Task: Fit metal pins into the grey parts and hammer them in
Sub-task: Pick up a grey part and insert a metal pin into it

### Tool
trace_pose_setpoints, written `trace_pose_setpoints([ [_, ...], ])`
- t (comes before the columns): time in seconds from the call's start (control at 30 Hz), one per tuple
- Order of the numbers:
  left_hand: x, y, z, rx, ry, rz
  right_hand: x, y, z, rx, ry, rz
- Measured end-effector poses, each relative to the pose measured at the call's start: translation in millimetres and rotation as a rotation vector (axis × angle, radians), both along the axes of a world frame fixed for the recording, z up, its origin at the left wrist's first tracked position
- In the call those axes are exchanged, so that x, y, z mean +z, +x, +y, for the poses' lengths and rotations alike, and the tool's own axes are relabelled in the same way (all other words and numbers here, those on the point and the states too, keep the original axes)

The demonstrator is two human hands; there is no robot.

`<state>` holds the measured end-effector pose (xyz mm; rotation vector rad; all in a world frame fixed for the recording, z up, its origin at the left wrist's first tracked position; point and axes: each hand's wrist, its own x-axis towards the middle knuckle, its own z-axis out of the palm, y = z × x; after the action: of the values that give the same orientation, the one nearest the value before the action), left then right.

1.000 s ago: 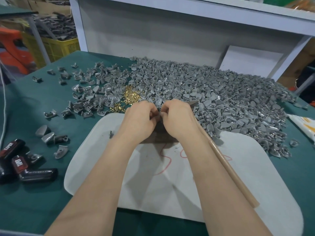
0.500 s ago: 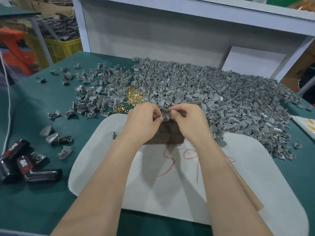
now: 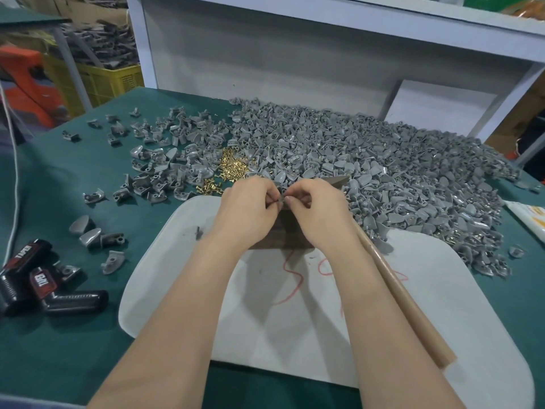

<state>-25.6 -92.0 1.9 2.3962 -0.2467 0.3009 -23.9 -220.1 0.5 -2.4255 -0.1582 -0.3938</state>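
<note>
Pinching one small grey part (image 3: 282, 199) at frame centre, just above a dark block (image 3: 284, 231). Left hand (image 3: 250, 215) and right hand (image 3: 320, 215) knuckle to knuckle, fingers (image 3: 269, 192) curled in, tips of both hands closed on the part. Too small to tell whether a pin sits in it.

Block resting on the upper edge of a white board (image 3: 339, 335), red scribbles (image 3: 293, 280) just below it.

Hammer (image 3: 398, 293) along the right forearm: wooden handle slanting to lower right, head poking out past the right hand by the heap. Cannot tell if gripped or just lying there.

Loose brass pins (image 3: 231, 169) just above-left of the hands. Big heap of grey parts (image 3: 368, 172) across centre and right, touching the board's upper right corner. Thinner scatter of the same parts (image 3: 165, 172) at left.

All on a green surface (image 3: 73, 349). Black tools with red labels (image 3: 32, 278) at lower left. Yellow crate (image 3: 109, 81) upper left, off the surface.
</note>
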Motion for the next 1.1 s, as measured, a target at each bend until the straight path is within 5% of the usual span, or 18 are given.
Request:
trace_pose_setpoints([
  [1.1,2.0,-0.6,-0.6,0.007,0.053,-0.030,-5.4,-5.0,5.8,-0.066,0.173,-0.008],
])
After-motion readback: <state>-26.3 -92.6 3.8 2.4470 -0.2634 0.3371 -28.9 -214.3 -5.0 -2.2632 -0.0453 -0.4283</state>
